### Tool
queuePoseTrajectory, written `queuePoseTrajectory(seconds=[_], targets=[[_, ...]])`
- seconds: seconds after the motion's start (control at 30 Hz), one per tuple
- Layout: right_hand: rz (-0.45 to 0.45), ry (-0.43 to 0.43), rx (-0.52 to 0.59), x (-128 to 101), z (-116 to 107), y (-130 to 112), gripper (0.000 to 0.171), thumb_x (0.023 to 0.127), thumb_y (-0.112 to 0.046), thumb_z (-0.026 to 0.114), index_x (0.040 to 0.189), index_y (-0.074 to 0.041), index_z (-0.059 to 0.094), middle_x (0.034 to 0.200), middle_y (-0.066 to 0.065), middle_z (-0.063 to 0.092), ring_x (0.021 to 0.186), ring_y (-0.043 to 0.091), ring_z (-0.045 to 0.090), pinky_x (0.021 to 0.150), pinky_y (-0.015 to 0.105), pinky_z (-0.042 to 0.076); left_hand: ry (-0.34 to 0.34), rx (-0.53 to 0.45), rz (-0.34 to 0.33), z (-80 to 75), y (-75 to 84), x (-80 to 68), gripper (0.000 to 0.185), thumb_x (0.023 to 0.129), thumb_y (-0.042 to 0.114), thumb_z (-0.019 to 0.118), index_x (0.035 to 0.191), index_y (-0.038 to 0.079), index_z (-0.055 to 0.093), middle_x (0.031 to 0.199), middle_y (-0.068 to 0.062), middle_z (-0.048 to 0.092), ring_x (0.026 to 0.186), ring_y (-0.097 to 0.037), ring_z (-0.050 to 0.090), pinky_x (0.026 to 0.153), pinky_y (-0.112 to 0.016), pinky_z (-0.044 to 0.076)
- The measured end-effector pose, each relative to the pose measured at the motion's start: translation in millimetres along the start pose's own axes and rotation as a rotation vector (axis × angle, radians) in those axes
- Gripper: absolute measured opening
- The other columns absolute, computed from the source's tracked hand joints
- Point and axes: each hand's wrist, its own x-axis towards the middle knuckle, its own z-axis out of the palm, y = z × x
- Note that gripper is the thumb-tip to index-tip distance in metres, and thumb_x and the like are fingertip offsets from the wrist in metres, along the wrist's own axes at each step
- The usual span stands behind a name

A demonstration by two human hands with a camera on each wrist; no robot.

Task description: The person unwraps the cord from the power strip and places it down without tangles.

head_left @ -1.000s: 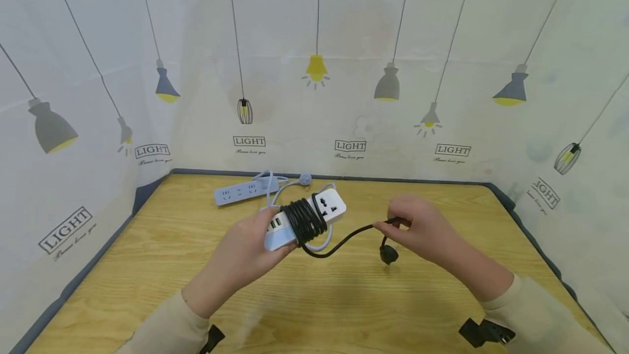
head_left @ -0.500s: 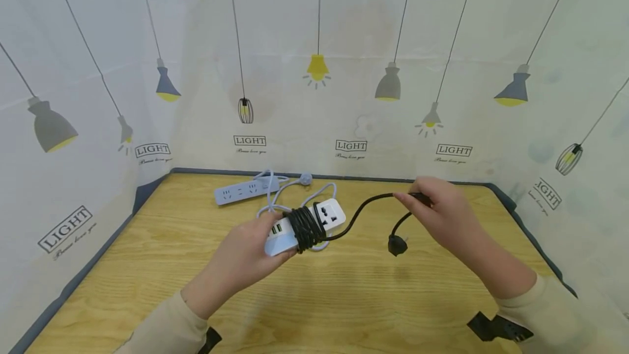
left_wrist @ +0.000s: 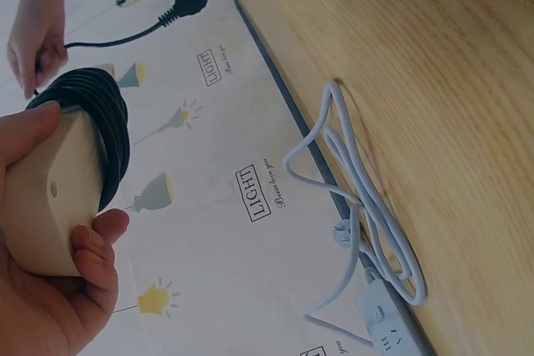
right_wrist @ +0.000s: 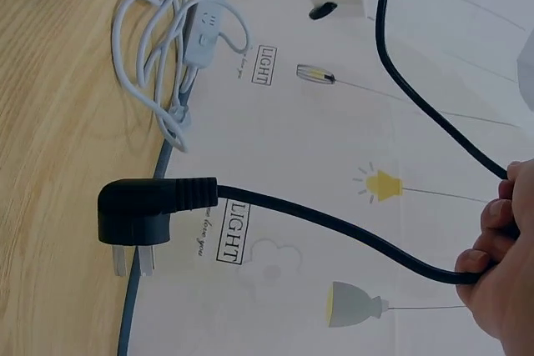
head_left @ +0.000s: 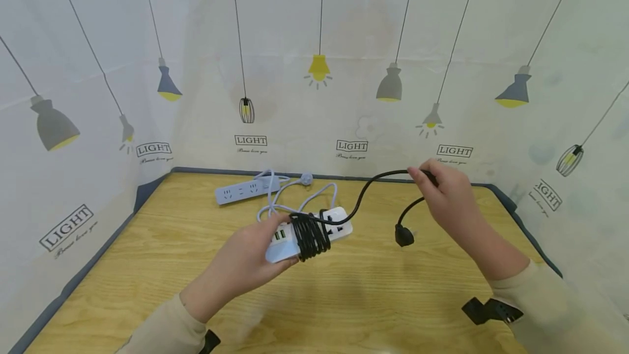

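My left hand point(head_left: 248, 250) grips one end of a white power strip point(head_left: 282, 252), holding it above the table. Several turns of black cord point(head_left: 312, 239) are wound round the strip's middle; sockets show at its far end and USB ports beside my thumb. From the coil the loose cord arches up to my right hand point(head_left: 449, 195), which pinches it with curled fingers. Below that hand dangles the black plug point(head_left: 404, 235). In the right wrist view the plug point(left_wrist: 190, 2) shows its prongs pointing away from the cord's run.
Behind the held strip, a second power strip point(head_left: 241, 192), pale with a loosely looped cord point(head_left: 336, 193), lies near the back edge of the wooden table point(head_left: 383, 310). A curtain printed with lamps point(head_left: 295, 124) encloses the back and sides.
My right hand has risen and moved away toward the back right, drawing the cord into a higher arch over the strip. The plug swings along with it. My left hand has dipped slightly.
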Motion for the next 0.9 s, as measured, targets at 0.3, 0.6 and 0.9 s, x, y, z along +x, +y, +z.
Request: queuePoseTrajectory(seconds=[0.3,0.6,0.9], targets=[[0.125,-0.066,-0.037,6,4,25,0.029,0.103,-0.027,0.051,0.085,-0.005,0.057,0.06,0.001,0.041,0.047,0.017,0.034,0.05,0.031,0.032,0.02,0.023,0.076,-3.0,2.8,0.0,0.072,0.075,0.035,0.082,0.138,0.018,0.052,0.091,0.002,0.067,0.07,-0.009,0.055,0.062,-0.031,0.049],[0.252,-0.184,-0.046,4,4,46,0.038,0.103,-0.037,0.046,0.091,-0.004,0.057,0.067,0.006,0.044,0.054,0.022,0.04,0.055,0.036,0.036,0.088,-0.002,0.143,-4.2,-0.9,0.5,0.074,0.074,0.032,0.083,0.141,0.022,0.053,0.088,0.004,0.064,0.07,-0.008,0.054,0.059,-0.027,0.046],[0.337,-0.241,-0.06,4,1,55,0.045,0.104,-0.043,0.039,0.09,-0.003,0.053,0.067,0.008,0.042,0.055,0.024,0.039,0.055,0.038,0.035,0.075,-0.011,0.266,-5.1,0.2,-0.5,0.073,0.074,0.029,0.084,0.139,0.017,0.055,0.091,0.0,0.062,0.073,-0.01,0.056,0.061,-0.027,0.048]])
